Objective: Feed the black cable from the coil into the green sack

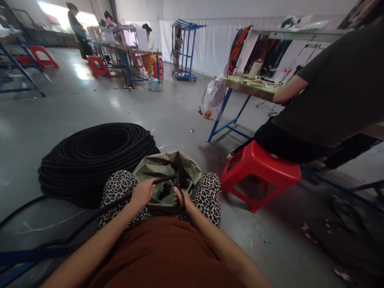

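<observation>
My left hand point(143, 193) is closed around a black cord point(165, 179), whose end sticks out to the right past my fingers. In my right hand point(186, 200) is a pair of scissors point(182, 197) with black handles, its blades pointing up at the cord's end. Whether the blades touch the cord I cannot make out. Both hands are above an open olive-green sack point(148, 166) between my knees; the sack's inside is partly hidden. The cord runs back under my left forearm toward the lower left.
A large coil of black cord point(57, 168) lies on the floor to my left. On my right, a person in a dark shirt point(342, 88) sits on a red stool point(264, 164) at a worktable point(252, 90). A plastic bag point(214, 96) hangs from that table. Other people work farther back.
</observation>
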Available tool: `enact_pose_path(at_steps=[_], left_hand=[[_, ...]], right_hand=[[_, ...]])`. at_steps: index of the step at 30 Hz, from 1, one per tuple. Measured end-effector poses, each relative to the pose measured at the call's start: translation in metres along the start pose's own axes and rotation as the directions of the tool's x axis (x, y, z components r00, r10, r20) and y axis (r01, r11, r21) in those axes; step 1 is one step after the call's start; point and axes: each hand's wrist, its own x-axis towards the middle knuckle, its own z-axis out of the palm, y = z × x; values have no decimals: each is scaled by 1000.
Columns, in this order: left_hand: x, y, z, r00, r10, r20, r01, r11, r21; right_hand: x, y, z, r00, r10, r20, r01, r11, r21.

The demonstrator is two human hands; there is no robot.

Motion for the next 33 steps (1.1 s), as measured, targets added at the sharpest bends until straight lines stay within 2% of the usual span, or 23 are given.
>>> enact_pose_path(at_steps=[5,9,23,33], left_hand=[[5,-15,10,996,-75,-47,69,991,-118],[5,-20,16,994,-102,-41,94,982,-166],[-2,-12,19,993,-114,21,115,980,-160],[-4,-12,22,994,-101,36,105,983,-152]], right_hand=[[5,8,-2,1000,-1,1,1,999,-38],[6,11,-3,997,-60,57,67,989,-135],[-7,-1,-4,994,-91,60,104,955,-278],[-4,3,-4,992,-93,81,112,958,-266]])
